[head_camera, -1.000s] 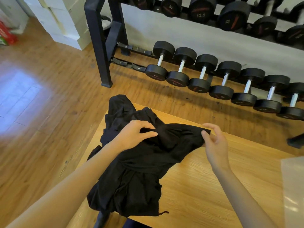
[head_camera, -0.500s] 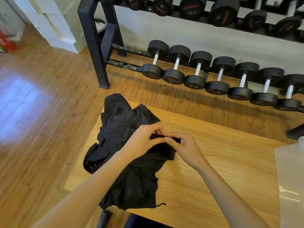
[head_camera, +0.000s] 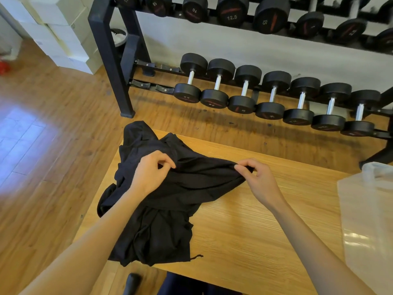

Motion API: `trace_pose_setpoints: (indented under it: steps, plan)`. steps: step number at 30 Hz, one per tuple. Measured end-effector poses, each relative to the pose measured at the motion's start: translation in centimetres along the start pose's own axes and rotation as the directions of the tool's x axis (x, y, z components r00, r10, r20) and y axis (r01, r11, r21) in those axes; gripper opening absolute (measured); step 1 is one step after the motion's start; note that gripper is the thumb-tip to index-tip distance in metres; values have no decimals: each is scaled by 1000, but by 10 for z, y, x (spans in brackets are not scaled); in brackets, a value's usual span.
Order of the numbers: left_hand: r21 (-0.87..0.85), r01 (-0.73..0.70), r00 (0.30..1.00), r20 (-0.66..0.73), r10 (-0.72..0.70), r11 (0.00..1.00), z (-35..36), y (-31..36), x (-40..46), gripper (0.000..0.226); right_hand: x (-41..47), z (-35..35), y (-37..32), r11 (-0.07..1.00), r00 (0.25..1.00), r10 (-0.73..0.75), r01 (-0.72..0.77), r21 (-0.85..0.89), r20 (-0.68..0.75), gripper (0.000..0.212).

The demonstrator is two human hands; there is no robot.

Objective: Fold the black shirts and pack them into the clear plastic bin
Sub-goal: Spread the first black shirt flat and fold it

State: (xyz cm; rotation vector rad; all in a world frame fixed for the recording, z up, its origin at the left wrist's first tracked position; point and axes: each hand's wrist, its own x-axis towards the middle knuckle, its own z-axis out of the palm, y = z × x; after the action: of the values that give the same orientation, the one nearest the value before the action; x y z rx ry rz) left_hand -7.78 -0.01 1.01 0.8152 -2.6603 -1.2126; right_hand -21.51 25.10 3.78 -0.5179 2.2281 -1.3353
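Single head cam, worn by person, looks fwd and down, close over tabletop; dumbbell rack fills the far bg.

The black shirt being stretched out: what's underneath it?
More crumpled black fabric lies under the black shirt, on the wooden table. How many shirts are piled there is hidden.

Gym: dumbbell rack, rows of dumbbells.
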Motion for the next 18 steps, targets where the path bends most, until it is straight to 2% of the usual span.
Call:
trace_pose_setpoints:
  steps: [2,4,8,12,18]
  plan:
    - [-133,35,996,81,-24,990,2,4,0,29,-1,-9,7,1000,1000,18,-18,-14,-10,15]
    - [-153,31,983,182,-2,988,9,8,1,30,-4,-14,13,999,1000,25,-25,-24,-3,15]
    - [-132,49,947,321,-4,990,35,16,4,39,-9,-17,20,1000,999,18,-18,-8,28,14]
    - [-100,79,945,324,-42,992,55,28,13,49,-11,-18,23,999,998,-20,22,-32,59,14]
    - [77,227,877,418,-238,971,66,37,35,54,-11,-21,22,998,997,-48,50,-25,61,16]
